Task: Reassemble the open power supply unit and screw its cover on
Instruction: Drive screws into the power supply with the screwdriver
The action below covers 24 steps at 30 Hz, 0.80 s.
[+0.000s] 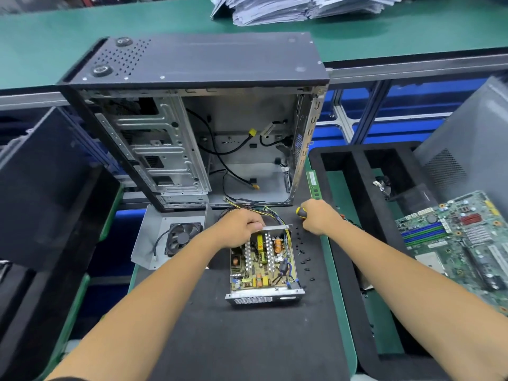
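Note:
The open power supply unit [264, 266] lies on a black mat, its circuit board, heat sinks and coils exposed, its vented wall facing me. My left hand [239, 228] grips the unit's far edge where the coloured wire bundle [270, 214] leaves it. My right hand [320, 217] holds a screwdriver [301, 212] with a yellow and black handle, just right of the unit's far corner. The grey metal cover with its black fan [180, 237] lies flat to the left of the unit. Several small black screws [303, 255] are scattered on the mat to the unit's right.
An empty computer case [209, 127] stands open behind the unit. A green memory stick [314, 185] leans by its right side. A motherboard [461, 243] lies at the right beside a black foam tray [354, 171]. Dark bins stand at the left, paper stacks [297, 8] on the far bench.

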Tool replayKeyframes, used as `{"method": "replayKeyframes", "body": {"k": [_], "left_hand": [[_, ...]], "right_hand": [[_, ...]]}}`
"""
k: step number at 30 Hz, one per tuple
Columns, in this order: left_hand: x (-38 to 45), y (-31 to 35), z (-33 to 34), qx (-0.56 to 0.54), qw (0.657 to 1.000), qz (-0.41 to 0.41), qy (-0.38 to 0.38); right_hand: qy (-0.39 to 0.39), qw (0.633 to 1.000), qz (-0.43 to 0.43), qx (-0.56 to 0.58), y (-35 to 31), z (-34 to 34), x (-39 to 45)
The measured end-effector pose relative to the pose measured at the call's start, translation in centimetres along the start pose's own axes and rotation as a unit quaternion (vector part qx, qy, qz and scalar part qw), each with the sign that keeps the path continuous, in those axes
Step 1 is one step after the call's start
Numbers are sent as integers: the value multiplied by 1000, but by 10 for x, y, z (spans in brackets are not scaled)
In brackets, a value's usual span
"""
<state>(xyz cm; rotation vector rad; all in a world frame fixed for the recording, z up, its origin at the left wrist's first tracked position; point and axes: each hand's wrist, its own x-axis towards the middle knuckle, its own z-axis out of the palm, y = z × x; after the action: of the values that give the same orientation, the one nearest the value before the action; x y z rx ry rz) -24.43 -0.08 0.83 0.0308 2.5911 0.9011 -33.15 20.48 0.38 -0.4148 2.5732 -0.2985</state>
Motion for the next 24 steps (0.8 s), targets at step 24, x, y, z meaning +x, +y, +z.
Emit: {"method": "replayKeyframes", "body": {"k": [24], "left_hand": [[-21,21,-9,-154,965,79,199]], "right_hand": [[95,982,-64,151,-33,-37,-34]]}}
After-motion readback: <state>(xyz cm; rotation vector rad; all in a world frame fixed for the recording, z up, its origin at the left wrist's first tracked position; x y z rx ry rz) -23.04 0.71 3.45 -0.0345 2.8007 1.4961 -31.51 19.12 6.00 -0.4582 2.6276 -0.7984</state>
